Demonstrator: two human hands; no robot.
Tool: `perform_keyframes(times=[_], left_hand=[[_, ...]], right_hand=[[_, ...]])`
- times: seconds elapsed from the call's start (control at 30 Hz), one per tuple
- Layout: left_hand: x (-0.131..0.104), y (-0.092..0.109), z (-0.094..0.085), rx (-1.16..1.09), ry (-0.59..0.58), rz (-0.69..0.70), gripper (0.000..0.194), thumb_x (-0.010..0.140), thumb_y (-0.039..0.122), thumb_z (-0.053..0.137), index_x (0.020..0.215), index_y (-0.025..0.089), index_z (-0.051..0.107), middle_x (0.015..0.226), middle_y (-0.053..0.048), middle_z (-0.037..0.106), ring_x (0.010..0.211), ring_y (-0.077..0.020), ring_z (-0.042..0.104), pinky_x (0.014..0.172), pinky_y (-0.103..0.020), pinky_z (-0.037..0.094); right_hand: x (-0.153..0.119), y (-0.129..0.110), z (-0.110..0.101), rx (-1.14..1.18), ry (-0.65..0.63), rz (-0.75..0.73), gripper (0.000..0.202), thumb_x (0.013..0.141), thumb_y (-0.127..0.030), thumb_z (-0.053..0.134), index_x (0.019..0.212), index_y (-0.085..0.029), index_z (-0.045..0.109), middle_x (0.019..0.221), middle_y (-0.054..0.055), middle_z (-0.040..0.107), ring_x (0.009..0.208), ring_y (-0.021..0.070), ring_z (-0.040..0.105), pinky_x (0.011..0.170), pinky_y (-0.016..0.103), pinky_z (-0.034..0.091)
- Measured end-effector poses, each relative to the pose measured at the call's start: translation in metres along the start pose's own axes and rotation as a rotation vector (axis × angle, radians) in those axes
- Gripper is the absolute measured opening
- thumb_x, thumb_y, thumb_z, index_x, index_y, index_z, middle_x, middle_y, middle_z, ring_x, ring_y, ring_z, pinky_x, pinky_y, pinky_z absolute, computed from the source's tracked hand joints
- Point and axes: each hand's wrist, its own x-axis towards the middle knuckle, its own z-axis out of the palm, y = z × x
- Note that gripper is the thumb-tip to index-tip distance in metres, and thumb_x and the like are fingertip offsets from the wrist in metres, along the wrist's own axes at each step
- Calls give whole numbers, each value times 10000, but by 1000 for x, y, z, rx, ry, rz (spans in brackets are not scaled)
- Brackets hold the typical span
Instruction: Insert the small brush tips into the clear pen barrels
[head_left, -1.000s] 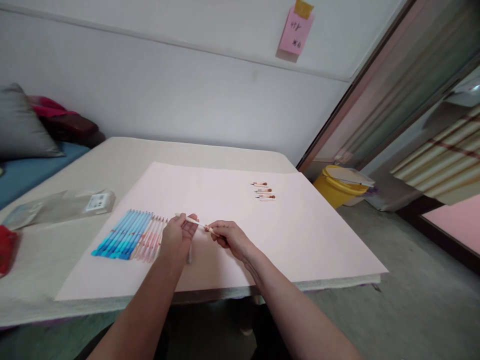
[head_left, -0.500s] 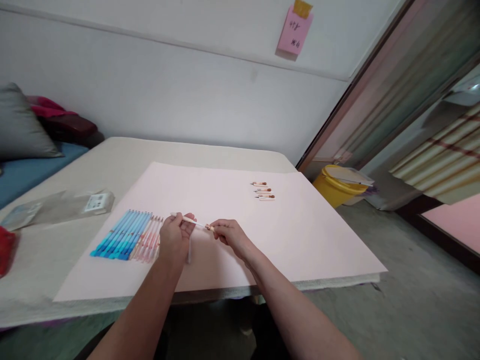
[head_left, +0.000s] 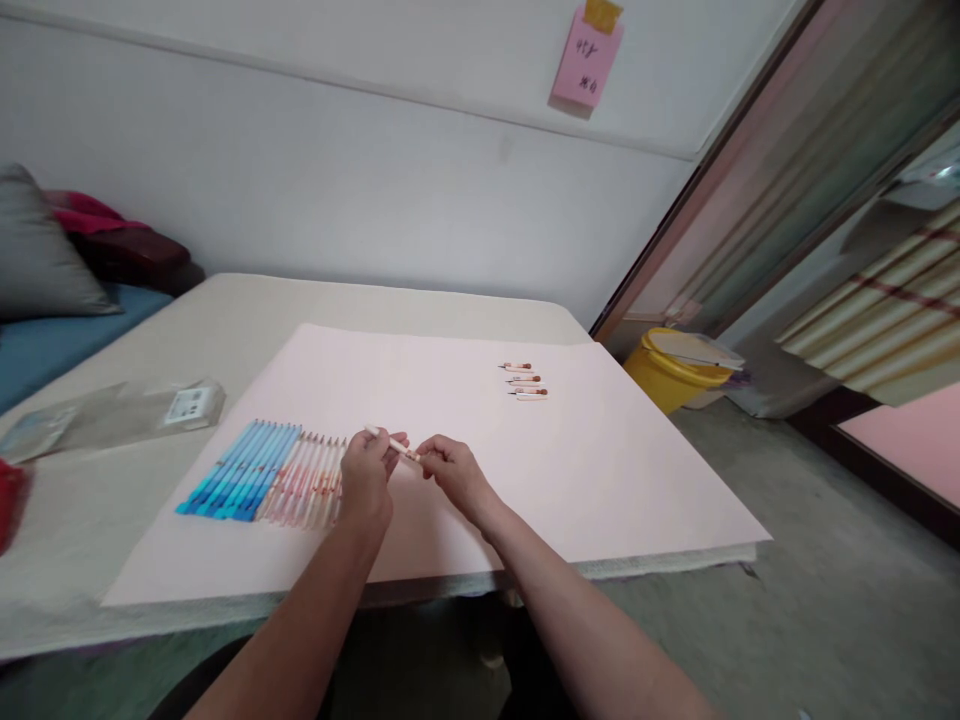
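Over the pink sheet (head_left: 600,480), my left hand (head_left: 365,478) is closed round the white barrel of a pen (head_left: 386,439). At the barrel's right end, my right hand (head_left: 456,472) pinches the small brown-and-cream end piece (head_left: 413,456) between thumb and fingers. Barrel and end piece are nearly together; whether they touch I cannot tell. Left of my hands lies a row of blue pens (head_left: 238,472). Beside it, a row of pale pink-and-white pens (head_left: 304,475) lies partly behind my left hand. Farther back, three short pen parts with brown ends (head_left: 525,380) lie side by side.
A clear plastic bag with a white label (head_left: 187,405) lies on the left of the table, with a red item (head_left: 9,500) at the frame edge. A yellow bucket (head_left: 667,372) stands beyond the right edge. A wall rises behind the table.
My left hand has moved right, bringing the barrel up to the end piece. The thin white rod that showed between them is no longer visible. More of the pale pens show.
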Motion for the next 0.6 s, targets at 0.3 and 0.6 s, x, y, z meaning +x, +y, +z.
perform_keyframes(times=[0.3,0.6], left_hand=[[-1,0,0,-21,-120,-17,182,724,292,606,797,161,502,813,-84,651,768,-168,624,692,-301,487],[-7,3,3,-24,-233,-48,211,724,304,607,856,156,533,843,-89,645,769,-162,605,713,-309,467]], right_hand=[[-4,-6,6,368,-40,152,160,726,-325,548,693,-174,506,513,-43,497,378,49,274,393,204,178],[-7,-2,10,635,-113,315,326,716,-463,591,656,-164,475,465,-61,422,351,27,207,371,201,83]])
